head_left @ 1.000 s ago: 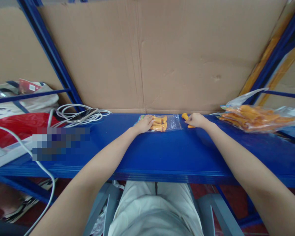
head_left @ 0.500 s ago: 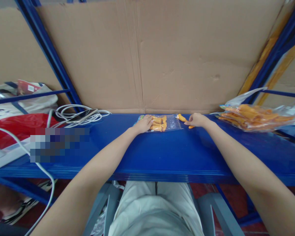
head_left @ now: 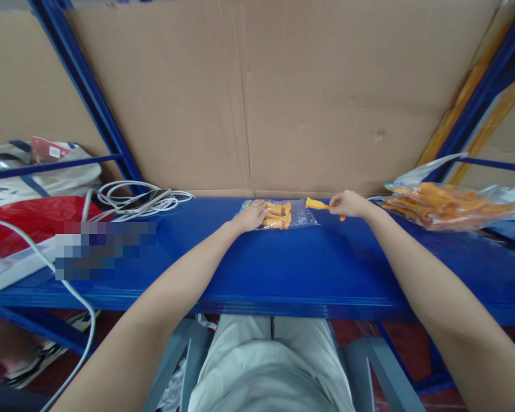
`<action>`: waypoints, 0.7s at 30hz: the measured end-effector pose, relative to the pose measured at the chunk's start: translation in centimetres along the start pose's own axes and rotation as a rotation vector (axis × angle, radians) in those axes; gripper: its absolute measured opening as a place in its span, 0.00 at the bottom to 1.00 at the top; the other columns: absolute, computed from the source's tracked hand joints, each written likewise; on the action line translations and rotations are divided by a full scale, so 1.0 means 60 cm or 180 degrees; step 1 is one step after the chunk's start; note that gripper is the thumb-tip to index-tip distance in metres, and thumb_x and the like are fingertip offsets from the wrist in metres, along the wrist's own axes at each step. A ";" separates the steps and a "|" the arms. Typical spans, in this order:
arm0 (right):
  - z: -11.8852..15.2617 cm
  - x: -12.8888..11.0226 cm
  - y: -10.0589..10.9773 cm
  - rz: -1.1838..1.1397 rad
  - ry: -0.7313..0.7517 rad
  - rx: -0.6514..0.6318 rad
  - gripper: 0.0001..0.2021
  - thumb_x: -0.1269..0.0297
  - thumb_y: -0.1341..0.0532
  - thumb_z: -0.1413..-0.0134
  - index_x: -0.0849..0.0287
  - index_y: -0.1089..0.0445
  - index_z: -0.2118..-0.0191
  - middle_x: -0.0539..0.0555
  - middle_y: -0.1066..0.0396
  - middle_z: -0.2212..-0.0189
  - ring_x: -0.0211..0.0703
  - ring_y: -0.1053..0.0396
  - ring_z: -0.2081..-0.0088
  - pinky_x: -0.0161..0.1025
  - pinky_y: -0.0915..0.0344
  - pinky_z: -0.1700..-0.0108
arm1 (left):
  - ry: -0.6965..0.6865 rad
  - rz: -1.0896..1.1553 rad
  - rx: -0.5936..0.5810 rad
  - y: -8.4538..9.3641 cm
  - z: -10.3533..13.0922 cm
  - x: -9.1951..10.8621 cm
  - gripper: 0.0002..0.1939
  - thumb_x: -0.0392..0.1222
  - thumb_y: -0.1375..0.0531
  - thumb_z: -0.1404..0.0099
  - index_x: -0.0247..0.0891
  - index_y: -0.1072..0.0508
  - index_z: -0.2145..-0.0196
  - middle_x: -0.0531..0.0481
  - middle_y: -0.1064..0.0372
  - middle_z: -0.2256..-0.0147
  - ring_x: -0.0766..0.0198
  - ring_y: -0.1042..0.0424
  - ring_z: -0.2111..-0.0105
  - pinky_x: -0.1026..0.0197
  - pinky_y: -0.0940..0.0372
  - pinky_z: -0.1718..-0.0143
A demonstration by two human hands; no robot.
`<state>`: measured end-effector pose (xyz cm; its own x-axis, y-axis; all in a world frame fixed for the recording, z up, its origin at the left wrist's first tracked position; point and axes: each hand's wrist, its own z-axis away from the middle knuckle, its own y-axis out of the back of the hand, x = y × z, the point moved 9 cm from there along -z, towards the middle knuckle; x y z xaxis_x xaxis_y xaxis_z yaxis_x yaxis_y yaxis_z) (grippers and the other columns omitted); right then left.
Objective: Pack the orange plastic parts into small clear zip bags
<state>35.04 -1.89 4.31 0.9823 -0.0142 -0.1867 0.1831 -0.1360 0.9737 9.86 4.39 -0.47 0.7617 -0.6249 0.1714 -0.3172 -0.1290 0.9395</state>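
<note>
A clear plastic bag (head_left: 300, 215) with orange plastic pieces (head_left: 278, 222) inside lies flat on the blue tabletop. Over its left end rests my left hand (head_left: 251, 216), palm down, fingers laid flat on the bag and partly covering the pieces. At its other end, my right hand (head_left: 344, 204) pinches an orange plastic piece (head_left: 316, 204) with a wide end and a narrow shaft. The wide end points left, just beside or over the bag's right edge; I cannot tell whether they touch. My fingers hide part of the shaft.
At right lies a larger clear bag of orange pieces (head_left: 442, 203). A coiled white cable (head_left: 148, 200), a red bag (head_left: 47, 220) and a canvas bag (head_left: 68, 174) are on the left. A cardboard panel (head_left: 257, 103) stands behind the blue table (head_left: 274, 269), between blue posts.
My right hand has moved slightly right and up with the orange piece, which has turned to lie more level. My left hand and the bag under it have stayed put.
</note>
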 end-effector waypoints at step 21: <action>0.007 -0.072 -0.044 -0.1583 0.0646 -0.0532 0.08 0.67 0.34 0.52 0.62 0.21 0.64 0.48 0.28 0.82 0.35 0.31 0.80 0.33 0.31 0.72 | 0.0041 0.0471 0.0350 0.007 -0.009 -0.019 0.26 0.45 0.53 0.29 0.32 0.30 0.41 0.39 0.36 0.37 0.55 0.38 0.35 0.49 0.50 0.31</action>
<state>30.28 -1.90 2.49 0.7610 0.2047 -0.6156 0.6135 0.0814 0.7855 9.17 5.49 -0.13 0.7091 -0.6334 0.3100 -0.4857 -0.1201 0.8658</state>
